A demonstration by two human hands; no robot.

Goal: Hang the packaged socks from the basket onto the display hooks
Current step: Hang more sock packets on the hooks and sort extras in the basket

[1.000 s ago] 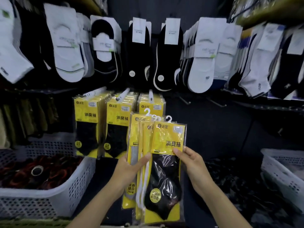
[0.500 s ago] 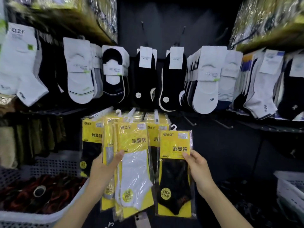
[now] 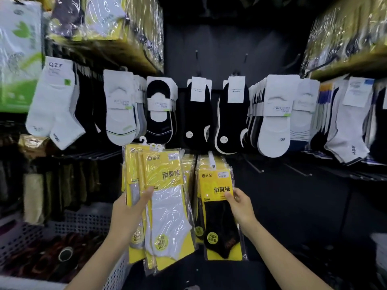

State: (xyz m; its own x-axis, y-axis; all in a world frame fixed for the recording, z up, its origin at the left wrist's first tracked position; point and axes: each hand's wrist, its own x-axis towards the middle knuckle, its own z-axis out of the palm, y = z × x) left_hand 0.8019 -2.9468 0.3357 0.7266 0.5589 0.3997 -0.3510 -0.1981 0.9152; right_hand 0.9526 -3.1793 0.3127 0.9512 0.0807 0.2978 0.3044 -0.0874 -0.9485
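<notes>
My left hand (image 3: 129, 210) grips a fanned stack of yellow sock packs (image 3: 165, 208); the front pack shows white socks, and small white hangers stick up at the top. My right hand (image 3: 240, 204) pinches the right edge of a yellow pack of black socks (image 3: 217, 218). That pack hangs in front of a row of like packs on a white-tipped display hook (image 3: 212, 161). Whether its hanger sits on the hook is hidden.
A white perforated basket (image 3: 88, 222) with dark rolled goods stands at lower left. Above, white and black socks (image 3: 199, 114) hang in a row. Bare black hooks (image 3: 297, 170) jut out to the right. Wrapped bundles (image 3: 109, 21) fill the top shelves.
My left hand carried the stack left and up. My right hand separated the black-sock pack and brought it up to the hook's row of packs. The view tilted upward.
</notes>
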